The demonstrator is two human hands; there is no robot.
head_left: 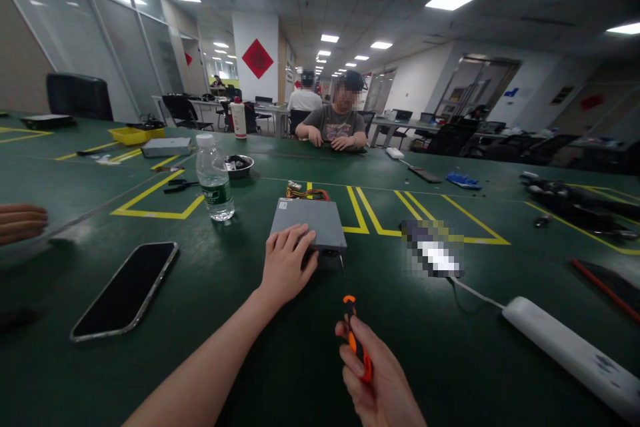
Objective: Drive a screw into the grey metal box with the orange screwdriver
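Observation:
A grey metal computer power supply (310,217) lies on the green tabletop (240,360), a bundle of coloured wires (307,193) coming out of its far side. My left hand (287,263) holds it at the near left, fingers over the top and thumb along the front face. In my right hand (373,367) is a screwdriver (351,310) with an orange and black handle, gripped by closed fingers. Its thin shaft points away from me, and the tip is at the front right corner of the power supply; whether it touches a screw is too small to tell.
A water bottle (215,180) and a phone (127,290) are on the left. To the right lie a white power strip (570,347) and a blurred device (435,250). Another person's hand (23,223) shows at the left edge; a person (335,120) sits opposite.

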